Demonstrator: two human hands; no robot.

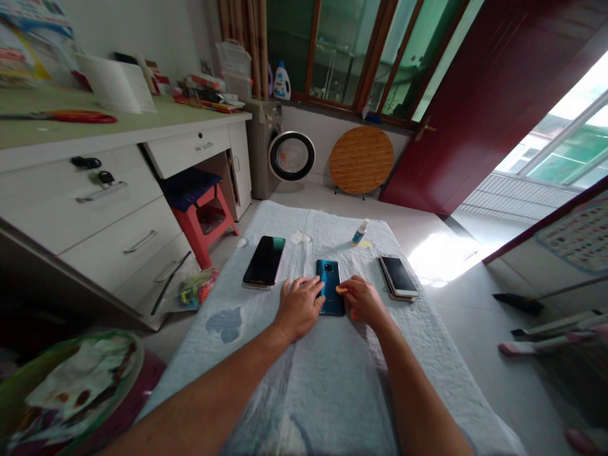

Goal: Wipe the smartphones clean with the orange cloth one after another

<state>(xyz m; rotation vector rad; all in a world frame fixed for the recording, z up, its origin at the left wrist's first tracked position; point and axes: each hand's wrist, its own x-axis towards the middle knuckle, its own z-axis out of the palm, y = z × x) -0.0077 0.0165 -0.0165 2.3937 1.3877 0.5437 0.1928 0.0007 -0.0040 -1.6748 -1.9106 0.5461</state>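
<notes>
A blue smartphone (332, 288) lies back side up on the cloth-covered table, its camera block toward the far end. My left hand (300, 306) rests flat at its left edge, fingers stretched and touching the phone. At the right edge, my right hand (361, 299) pinches a small orange piece (341, 290), perhaps a cloth or sponge, against the phone; most of it is hidden by the fingers. To the left lies a black-screened phone (265, 261). On the right, a white-framed phone (399, 275) lies on top of another device. Beyond stands a small spray bottle (360, 233).
A pale blue patterned cloth (327, 386) covers the table. A white desk (118, 152) and red stool (202, 215) stand at left, with a waste bin (135, 373) nearer. Behind are a washing machine (262, 145) with its door open and a round wooden tabletop (361, 159).
</notes>
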